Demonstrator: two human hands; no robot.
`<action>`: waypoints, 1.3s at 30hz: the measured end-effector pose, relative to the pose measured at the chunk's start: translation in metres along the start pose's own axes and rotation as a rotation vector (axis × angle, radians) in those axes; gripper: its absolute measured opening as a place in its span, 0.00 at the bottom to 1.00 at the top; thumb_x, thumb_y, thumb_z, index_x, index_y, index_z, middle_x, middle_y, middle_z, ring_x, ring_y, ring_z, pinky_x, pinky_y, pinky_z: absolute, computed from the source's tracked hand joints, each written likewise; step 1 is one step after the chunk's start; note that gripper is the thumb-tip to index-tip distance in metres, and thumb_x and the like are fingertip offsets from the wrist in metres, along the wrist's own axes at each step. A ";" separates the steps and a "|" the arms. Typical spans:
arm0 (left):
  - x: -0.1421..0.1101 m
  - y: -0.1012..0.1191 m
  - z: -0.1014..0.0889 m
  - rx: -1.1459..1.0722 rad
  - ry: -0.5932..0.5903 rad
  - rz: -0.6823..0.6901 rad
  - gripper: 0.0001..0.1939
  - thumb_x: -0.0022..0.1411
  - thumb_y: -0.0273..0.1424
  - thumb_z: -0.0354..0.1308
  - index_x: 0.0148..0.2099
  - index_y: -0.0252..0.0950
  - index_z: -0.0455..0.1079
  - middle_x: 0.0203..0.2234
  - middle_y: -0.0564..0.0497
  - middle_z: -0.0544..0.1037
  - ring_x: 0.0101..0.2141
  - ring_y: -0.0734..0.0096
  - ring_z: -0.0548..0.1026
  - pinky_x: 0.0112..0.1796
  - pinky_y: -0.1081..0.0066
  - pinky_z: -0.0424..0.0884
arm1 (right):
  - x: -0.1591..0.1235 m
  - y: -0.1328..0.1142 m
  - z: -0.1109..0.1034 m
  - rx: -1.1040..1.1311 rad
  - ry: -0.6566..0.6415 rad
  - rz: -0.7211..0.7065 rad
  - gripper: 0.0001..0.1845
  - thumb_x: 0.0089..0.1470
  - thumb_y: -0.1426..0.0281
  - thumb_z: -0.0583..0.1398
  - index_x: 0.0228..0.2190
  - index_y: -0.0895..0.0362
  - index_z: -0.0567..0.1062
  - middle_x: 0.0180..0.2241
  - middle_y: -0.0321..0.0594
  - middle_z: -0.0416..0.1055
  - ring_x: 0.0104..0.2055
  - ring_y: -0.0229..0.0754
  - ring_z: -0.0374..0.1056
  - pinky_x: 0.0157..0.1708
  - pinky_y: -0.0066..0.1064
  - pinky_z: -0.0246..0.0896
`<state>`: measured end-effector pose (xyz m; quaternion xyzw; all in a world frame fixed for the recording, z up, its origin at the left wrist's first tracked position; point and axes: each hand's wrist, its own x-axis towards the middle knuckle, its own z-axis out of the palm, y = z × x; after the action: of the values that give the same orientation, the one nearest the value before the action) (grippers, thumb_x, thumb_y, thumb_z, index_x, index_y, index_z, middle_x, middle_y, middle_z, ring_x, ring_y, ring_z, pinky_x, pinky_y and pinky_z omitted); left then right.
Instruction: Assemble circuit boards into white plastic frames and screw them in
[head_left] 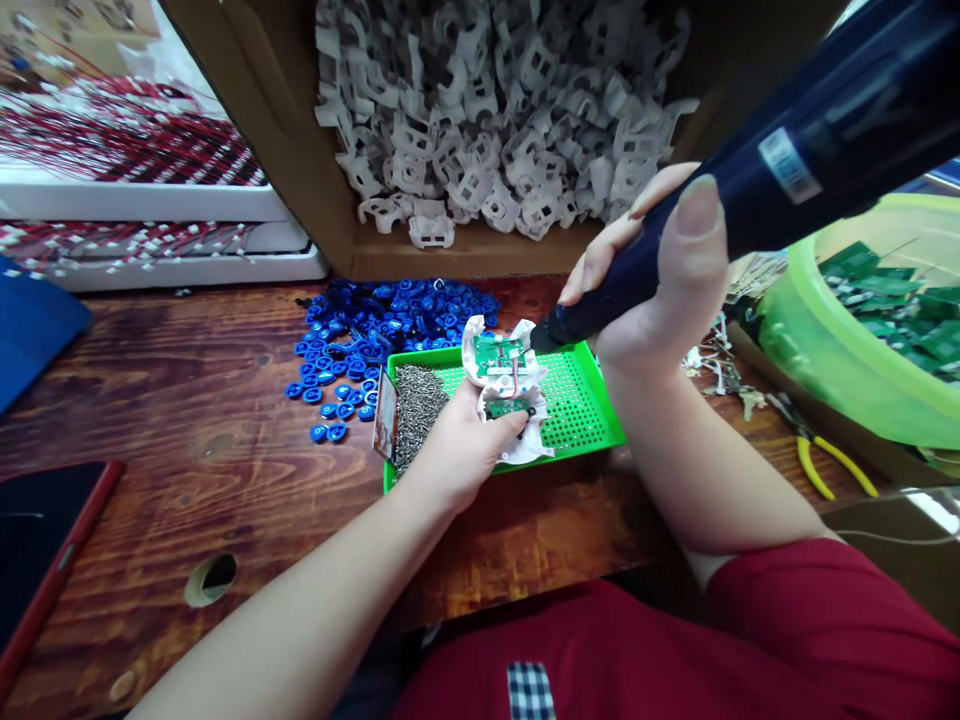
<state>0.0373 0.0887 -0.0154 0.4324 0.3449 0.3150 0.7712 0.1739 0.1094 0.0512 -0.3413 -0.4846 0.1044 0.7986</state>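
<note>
left hand's grip pinches white housing above green tray holding screws; right grip wraps dark screwdriver.

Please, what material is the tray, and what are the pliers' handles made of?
The tray: probably glossy plastic, from its even bright green and moulded holes. The pliers' handles: likely smooth plastic or rubber, seen as a yellow covering; which one, I cannot tell.

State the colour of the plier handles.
Yellow; the pliers show best in the head view.
</note>
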 end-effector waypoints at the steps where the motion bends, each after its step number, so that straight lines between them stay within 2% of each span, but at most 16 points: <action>1: 0.000 0.000 0.000 -0.003 -0.005 0.002 0.22 0.46 0.26 0.65 0.45 0.34 0.67 0.39 0.48 0.75 0.36 0.68 0.73 0.41 0.65 0.68 | -0.001 -0.001 0.000 0.008 -0.005 0.004 0.19 0.50 0.49 0.57 0.30 0.51 0.62 0.16 0.28 0.53 0.13 0.32 0.53 0.11 0.27 0.51; 5: 0.000 0.000 0.001 -0.014 -0.014 0.013 0.22 0.46 0.26 0.65 0.45 0.35 0.65 0.40 0.49 0.75 0.36 0.69 0.73 0.42 0.66 0.68 | -0.002 -0.001 -0.001 0.038 -0.012 0.006 0.21 0.48 0.48 0.59 0.29 0.52 0.62 0.18 0.29 0.56 0.14 0.32 0.53 0.12 0.28 0.50; 9: -0.001 0.001 0.001 -0.019 -0.016 0.016 0.22 0.47 0.24 0.65 0.46 0.35 0.64 0.39 0.50 0.74 0.34 0.72 0.72 0.41 0.67 0.68 | -0.002 0.002 -0.003 0.111 -0.013 0.000 0.19 0.48 0.50 0.60 0.28 0.52 0.64 0.15 0.28 0.54 0.12 0.33 0.54 0.11 0.29 0.46; 14: 0.002 -0.001 -0.001 0.001 -0.031 0.006 0.25 0.45 0.24 0.65 0.47 0.35 0.65 0.40 0.49 0.75 0.36 0.69 0.73 0.42 0.66 0.67 | 0.004 0.001 -0.009 0.172 0.016 -0.041 0.16 0.52 0.53 0.57 0.28 0.53 0.65 0.14 0.28 0.57 0.11 0.32 0.56 0.10 0.28 0.46; 18: 0.007 -0.001 -0.003 -0.047 0.079 0.029 0.22 0.42 0.22 0.64 0.43 0.34 0.67 0.36 0.51 0.75 0.34 0.71 0.73 0.42 0.66 0.66 | 0.009 -0.002 -0.026 0.144 0.046 -0.076 0.15 0.54 0.55 0.54 0.29 0.54 0.66 0.14 0.28 0.58 0.12 0.33 0.58 0.10 0.26 0.50; 21: 0.009 0.000 -0.003 -0.113 0.146 0.066 0.21 0.41 0.20 0.62 0.42 0.35 0.68 0.33 0.53 0.76 0.33 0.73 0.72 0.42 0.67 0.66 | 0.000 0.001 -0.041 0.068 -0.026 0.003 0.13 0.55 0.57 0.55 0.28 0.54 0.67 0.13 0.28 0.60 0.11 0.33 0.57 0.09 0.26 0.49; 25: 0.009 0.000 -0.002 -0.131 0.159 0.082 0.20 0.40 0.19 0.61 0.39 0.33 0.70 0.33 0.52 0.76 0.33 0.71 0.72 0.43 0.66 0.65 | -0.023 0.010 -0.053 -0.020 -0.115 0.131 0.12 0.54 0.57 0.57 0.30 0.53 0.67 0.14 0.28 0.61 0.13 0.33 0.59 0.10 0.25 0.50; 29: 0.009 -0.001 -0.002 -0.133 0.168 0.069 0.18 0.39 0.18 0.61 0.37 0.33 0.70 0.33 0.51 0.76 0.33 0.70 0.72 0.43 0.65 0.65 | -0.038 0.016 -0.052 -0.024 -0.136 0.148 0.12 0.53 0.57 0.57 0.31 0.52 0.69 0.15 0.28 0.60 0.13 0.33 0.60 0.10 0.25 0.50; 34: 0.010 -0.001 -0.003 -0.110 0.174 0.064 0.17 0.40 0.18 0.59 0.37 0.32 0.70 0.33 0.50 0.76 0.33 0.71 0.72 0.43 0.66 0.65 | -0.039 0.017 -0.050 -0.013 -0.118 0.164 0.11 0.52 0.57 0.59 0.30 0.52 0.70 0.18 0.30 0.61 0.14 0.32 0.61 0.10 0.24 0.50; 39: 0.009 -0.001 -0.002 -0.122 0.165 0.056 0.22 0.40 0.17 0.59 0.41 0.33 0.68 0.32 0.52 0.76 0.33 0.71 0.72 0.42 0.67 0.65 | -0.039 0.018 -0.051 -0.025 -0.125 0.170 0.12 0.52 0.57 0.59 0.30 0.53 0.70 0.18 0.29 0.61 0.14 0.32 0.61 0.11 0.24 0.51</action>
<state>0.0411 0.0958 -0.0193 0.3667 0.3752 0.3916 0.7559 0.2001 0.0809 -0.0030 -0.3840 -0.5040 0.1868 0.7507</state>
